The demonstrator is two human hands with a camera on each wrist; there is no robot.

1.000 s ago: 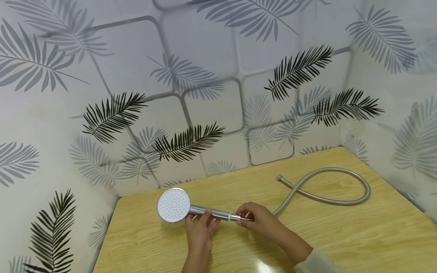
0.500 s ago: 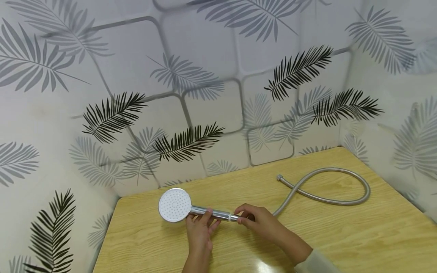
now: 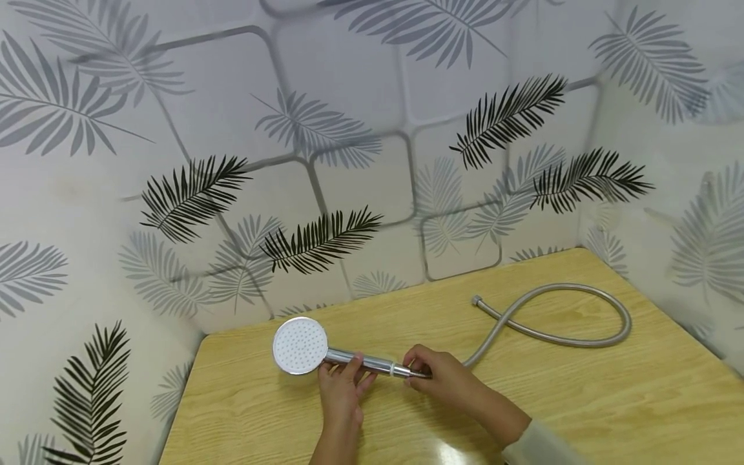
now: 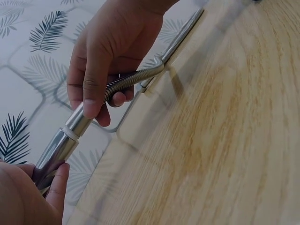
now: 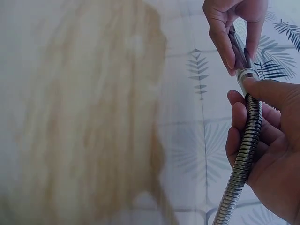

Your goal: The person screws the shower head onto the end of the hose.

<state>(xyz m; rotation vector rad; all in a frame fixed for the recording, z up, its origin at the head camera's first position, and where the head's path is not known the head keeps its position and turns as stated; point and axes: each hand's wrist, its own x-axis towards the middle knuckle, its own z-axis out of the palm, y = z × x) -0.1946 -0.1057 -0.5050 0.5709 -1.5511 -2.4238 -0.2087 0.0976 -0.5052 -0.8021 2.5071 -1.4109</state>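
Observation:
A chrome hand shower head (image 3: 300, 345) with a round white spray face is held just above the table. My left hand (image 3: 339, 397) grips its handle (image 3: 372, 364), thumb on top and fingers beneath. At the handle's lower end, my right hand (image 3: 446, 380) pinches the smooth metal connector (image 4: 78, 120) of a ribbed shower hose (image 5: 243, 159). Connector and handle are in line, with a pale ring (image 4: 70, 134) between them. In the right wrist view, the right thumb presses on the connector while the hose runs across the palm. Thread inside the joint is hidden.
The hose loops across the right side of the wooden table (image 3: 244, 400). Its free end, a metal nut (image 3: 476, 301), lies towards the back. Leaf-patterned walls (image 3: 360, 187) stand behind the table and at both sides.
The right fingers slid forward over the connector, then back towards the hose, baring the connector again. The shower head has shifted slightly to the right. The left hand keeps its grip.

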